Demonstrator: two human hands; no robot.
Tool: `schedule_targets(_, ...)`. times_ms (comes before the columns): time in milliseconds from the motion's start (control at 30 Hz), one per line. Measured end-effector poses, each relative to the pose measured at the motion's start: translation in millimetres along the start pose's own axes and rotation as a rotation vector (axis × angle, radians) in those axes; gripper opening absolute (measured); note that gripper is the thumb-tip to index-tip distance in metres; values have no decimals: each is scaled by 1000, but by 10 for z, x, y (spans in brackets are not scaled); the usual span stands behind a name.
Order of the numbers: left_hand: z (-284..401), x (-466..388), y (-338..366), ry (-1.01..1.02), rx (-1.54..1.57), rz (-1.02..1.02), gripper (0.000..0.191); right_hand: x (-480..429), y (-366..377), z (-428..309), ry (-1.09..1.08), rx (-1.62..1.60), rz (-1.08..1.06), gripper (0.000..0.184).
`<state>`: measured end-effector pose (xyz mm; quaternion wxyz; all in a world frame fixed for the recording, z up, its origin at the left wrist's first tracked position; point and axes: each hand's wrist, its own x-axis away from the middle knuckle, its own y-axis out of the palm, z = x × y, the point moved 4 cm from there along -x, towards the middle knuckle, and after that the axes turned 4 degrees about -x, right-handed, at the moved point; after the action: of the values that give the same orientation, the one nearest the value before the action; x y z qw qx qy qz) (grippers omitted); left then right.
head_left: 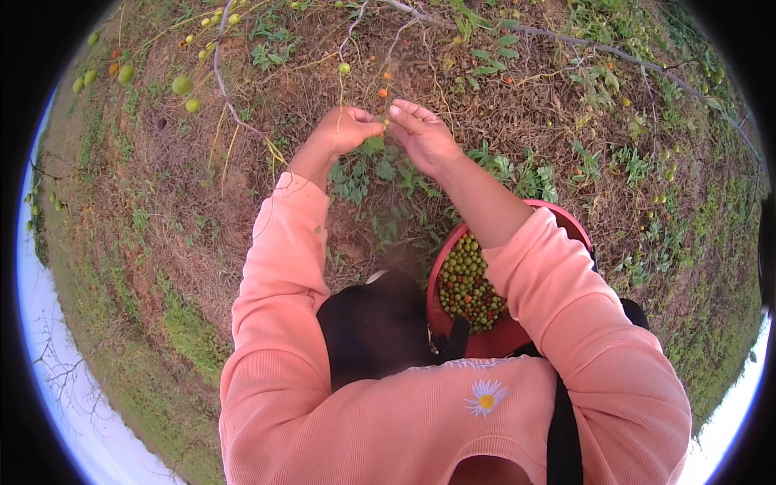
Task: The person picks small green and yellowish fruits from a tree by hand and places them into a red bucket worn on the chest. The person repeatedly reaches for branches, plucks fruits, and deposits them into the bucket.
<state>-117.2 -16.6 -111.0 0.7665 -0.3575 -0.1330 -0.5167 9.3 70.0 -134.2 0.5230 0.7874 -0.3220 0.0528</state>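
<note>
My left hand (351, 130) is at the upper middle, with thumb and forefinger pinched at a small yellow-green fruit (385, 122) on a thin hanging twig. Close beside it, on the right, my right hand (427, 138) has its fingertips at the same twig; whether they grip anything is hidden. Just above my fingers hang an orange fruit (383, 93) and another smaller one. A green fruit (344, 68) dangles above my left hand. Below my right forearm stands a red bucket (567, 221), partly filled with small green and reddish fruits (470, 273).
A thin bare branch (582, 41) arches across the top and down the right. Another branch (219, 73) descends on the left towards my left wrist, near larger green fruits (181, 85). Dry grass and leafy weeds (364, 173) cover the ground. A black strap (564, 424) crosses my pink sweatshirt.
</note>
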Motion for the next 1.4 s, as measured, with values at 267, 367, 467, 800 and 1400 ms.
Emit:
schedule_targets(267, -41, 5, -12, 17, 8, 18, 22, 64, -66, -4, 120, 94, 55, 21)
schedule_targets(367, -51, -2, -32, 31, 48, 37, 23, 313, -31, 14, 276, 189, 14, 18)
schedule_targets(467, -42, 12, -59, 40, -4, 43, 22, 591, 156, -188, 561, 394, -289, 22)
schedule_targets(800, 106, 92, -47, -28, -65, 1, 19, 573, 595, -874, 439, 1301, -417, 34)
schedule_targets(1400, 37, 46, -61, 61, 42, 37, 22, -339, 397, -264, -202, 752, 225, 32)
